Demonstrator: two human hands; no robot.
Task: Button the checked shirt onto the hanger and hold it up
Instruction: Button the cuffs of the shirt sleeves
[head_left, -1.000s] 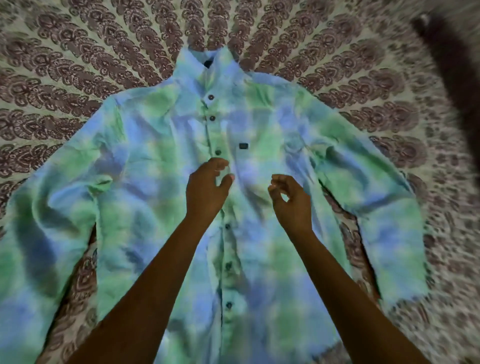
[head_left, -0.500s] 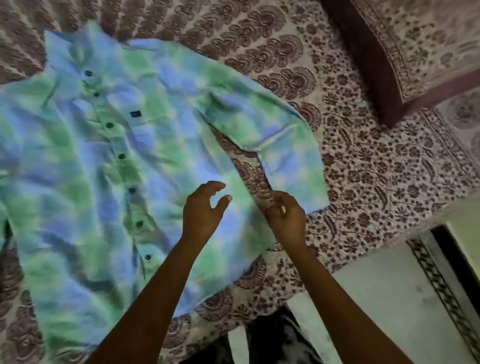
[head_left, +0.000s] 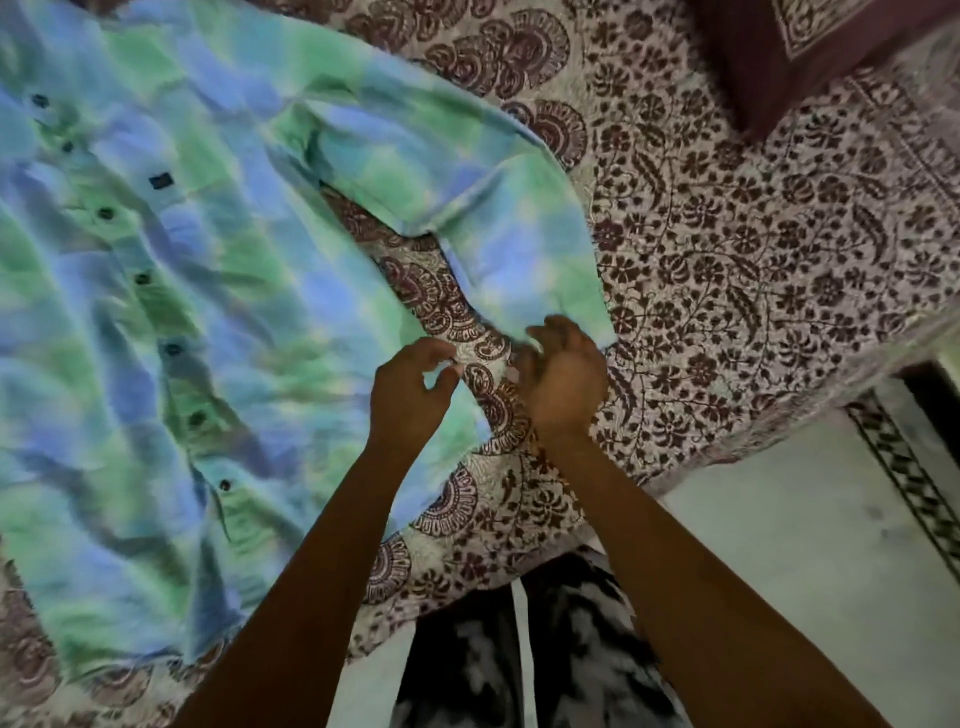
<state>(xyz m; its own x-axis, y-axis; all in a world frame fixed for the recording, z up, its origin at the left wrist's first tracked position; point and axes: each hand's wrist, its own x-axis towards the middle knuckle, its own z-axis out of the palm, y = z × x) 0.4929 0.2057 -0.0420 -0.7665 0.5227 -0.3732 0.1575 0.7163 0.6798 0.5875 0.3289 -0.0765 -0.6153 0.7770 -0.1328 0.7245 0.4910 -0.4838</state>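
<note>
- The checked shirt (head_left: 218, 291) lies flat on the bed sheet (head_left: 753, 249), front side up. It is green and blue, and it fills the left part of the view.
- A row of dark buttons (head_left: 142, 279) runs down the middle of the shirt — they look done up.
- One sleeve (head_left: 519, 228) bends out to the right, and its end lies near the two hands.
- The left hand (head_left: 410, 400) sits over the right edge of the shirt. Its fingers are curled, and the thumb and first finger nearly meet. I cannot tell if it pinches the cloth.
- The right hand (head_left: 563, 382) is just beside it, at the end of the sleeve. Its fingers are bent too — the view is blurry, so I cannot tell if it holds the sleeve.
- The sheet has dark red flowers and swirls on it.
- A dark red pillow (head_left: 769, 57) lies at the far right.
- Near the bottom are patterned trousers (head_left: 571, 649) and a pale floor (head_left: 779, 561).
</note>
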